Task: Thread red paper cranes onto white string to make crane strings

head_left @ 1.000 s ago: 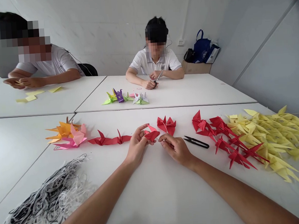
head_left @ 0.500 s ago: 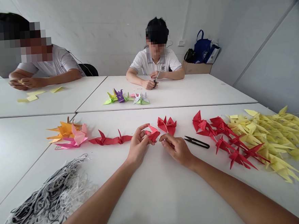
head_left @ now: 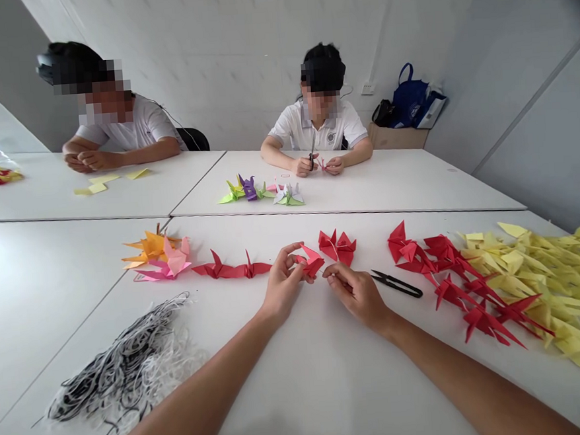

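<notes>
My left hand pinches a red paper crane just above the white table. Close on its right, my right hand is closed in a pinch; what it holds is too thin to make out. Another red crane lies just behind the two hands. To the left, two flat red cranes lie in a row. Small black snips rest right of my right hand.
A heap of red cranes and yellow cranes fills the right side. Orange and pink cranes lie at the left, a tangle of black and white strings nearer. Two people work at the far tables, with coloured cranes between.
The camera view has swung left, so everything sits further right in the picture. Both hands keep their hold by the red crane.
</notes>
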Demonstrator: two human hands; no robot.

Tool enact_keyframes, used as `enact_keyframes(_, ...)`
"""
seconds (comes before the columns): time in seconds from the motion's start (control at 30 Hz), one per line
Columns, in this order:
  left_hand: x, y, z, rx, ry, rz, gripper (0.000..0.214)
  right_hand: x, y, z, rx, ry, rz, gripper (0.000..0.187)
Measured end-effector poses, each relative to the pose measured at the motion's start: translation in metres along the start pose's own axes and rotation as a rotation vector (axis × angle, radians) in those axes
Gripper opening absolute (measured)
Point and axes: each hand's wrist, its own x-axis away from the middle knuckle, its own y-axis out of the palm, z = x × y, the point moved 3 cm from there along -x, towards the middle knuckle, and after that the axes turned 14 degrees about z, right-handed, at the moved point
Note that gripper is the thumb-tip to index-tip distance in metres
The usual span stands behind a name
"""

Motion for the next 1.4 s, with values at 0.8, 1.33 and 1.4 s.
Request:
enact_keyframes(0.8,0.0022,0.0030,0.0031,-0.061,0.017,0.001,0.038,-0.0025,-0.0008,-0.0004,0.041,-0.006,0.012,0.015)
enact_keyframes(1.33,0.0069,0.0055,0.0043,-0.261,0.151,-0.017,0.016,-0.0093,-0.0023,0.0010,-0.148,0.158,0.020,0.011)
enact_keyframes(1.4,0.0068,0.0055,0.0039,-0.284,0.146,-0.027,0.011,-0.0097,-0.0019,0.0030,-0.200,0.178,0.032,0.005)
